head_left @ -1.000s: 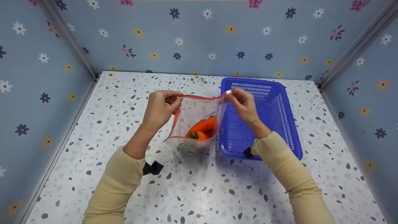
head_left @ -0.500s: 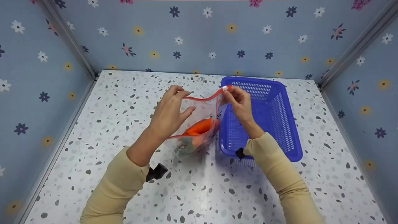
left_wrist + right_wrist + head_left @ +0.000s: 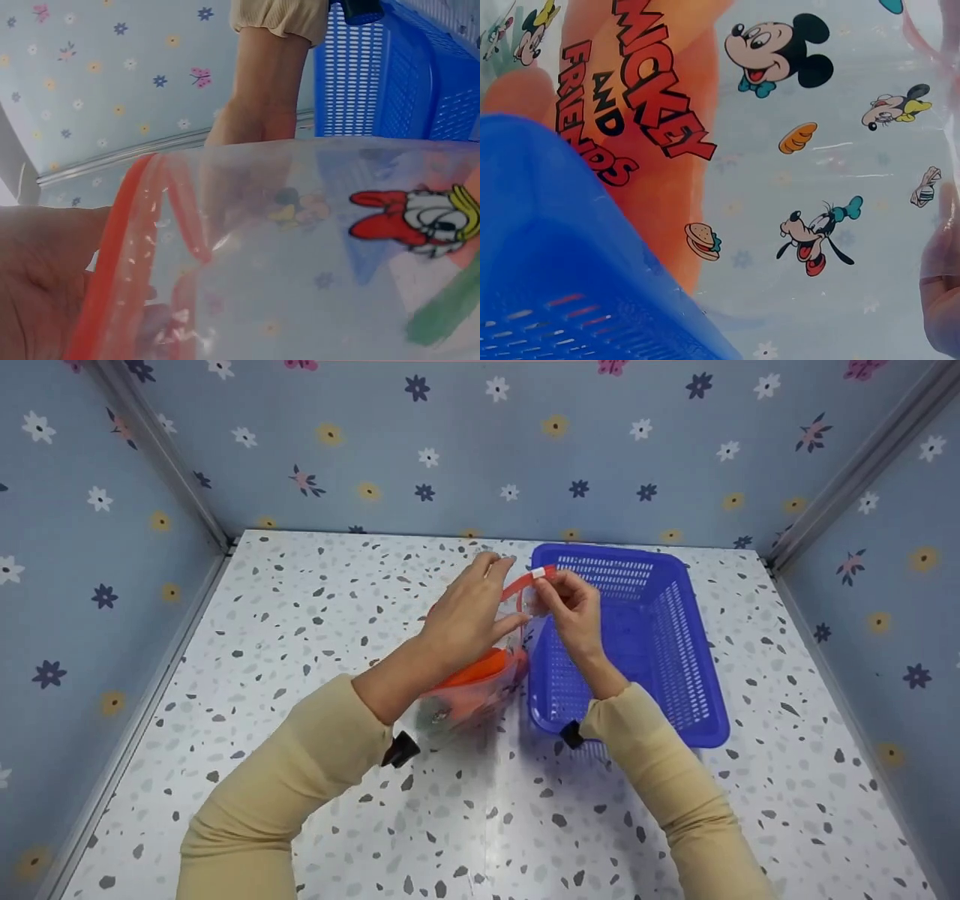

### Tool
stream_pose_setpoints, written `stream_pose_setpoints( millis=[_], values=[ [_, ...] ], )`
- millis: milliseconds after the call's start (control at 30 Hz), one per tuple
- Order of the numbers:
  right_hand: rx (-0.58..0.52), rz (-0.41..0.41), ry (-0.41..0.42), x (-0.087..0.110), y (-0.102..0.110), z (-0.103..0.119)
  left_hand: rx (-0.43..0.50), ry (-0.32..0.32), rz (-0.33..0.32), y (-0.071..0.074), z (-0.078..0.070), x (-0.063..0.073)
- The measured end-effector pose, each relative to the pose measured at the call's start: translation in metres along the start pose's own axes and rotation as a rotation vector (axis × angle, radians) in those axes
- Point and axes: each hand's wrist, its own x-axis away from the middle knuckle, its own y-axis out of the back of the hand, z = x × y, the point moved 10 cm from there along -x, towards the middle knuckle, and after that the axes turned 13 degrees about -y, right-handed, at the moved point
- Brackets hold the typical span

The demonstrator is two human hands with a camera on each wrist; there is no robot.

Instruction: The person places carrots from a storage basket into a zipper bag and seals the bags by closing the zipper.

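Observation:
A clear zip bag (image 3: 480,705) with a red zip band stands in front of me, its side printed with cartoon figures in both wrist views. Inside lies an orange, carrot-like vegetable (image 3: 484,666), partly hidden by my left arm. Thumb and fingers of my right hand (image 3: 577,611) pinch the bag's top right corner, beside the white slider (image 3: 538,573). My left hand (image 3: 465,615) reaches over the bag's mouth, thumb and fingers spread either side of the red band, close to the slider. In the left wrist view, the left palm (image 3: 37,277) lies beside the red band (image 3: 112,262).
A blue perforated basket (image 3: 630,660) stands right of the bag, under the right hand and wrist. Flowered panels (image 3: 480,450) wall in the speckled white table (image 3: 315,825) at the back and both sides.
My left hand has let go of the bag's left edge and moved right along the mouth toward the slider. The right hand has shifted slightly left, still pinching the corner; the mouth has narrowed.

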Motion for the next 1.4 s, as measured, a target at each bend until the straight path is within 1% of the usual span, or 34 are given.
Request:
stream_pose_setpoints(
  millis=[167,367,467,633,700,900,1067,1400],
  values=[
    [0.008,-0.004,0.018,0.002,-0.002,0.003,0.012,0.029,0.034,-0.011,0.004,-0.014],
    [-0.021,0.028,0.038,0.003,-0.005,0.005,-0.009,0.080,0.060,-0.022,0.015,-0.028],
    [-0.013,0.034,0.044,0.004,-0.006,0.004,0.012,0.108,0.056,-0.024,0.021,-0.032],
    [-0.002,0.040,0.049,0.004,-0.007,0.004,0.060,0.143,0.027,-0.026,0.028,-0.038],
    [-0.009,0.050,0.046,0.005,-0.008,0.004,0.070,0.145,0.015,-0.027,0.029,-0.040],
    [-0.013,0.055,0.034,0.006,-0.010,0.004,0.098,0.124,-0.018,-0.026,0.027,-0.042],
    [-0.028,0.053,0.021,0.006,-0.009,0.002,0.105,0.135,-0.024,-0.025,0.026,-0.041],
    [-0.130,-0.011,-0.018,0.007,0.000,0.002,0.094,0.138,-0.018,-0.026,0.025,-0.041]
  ],
)
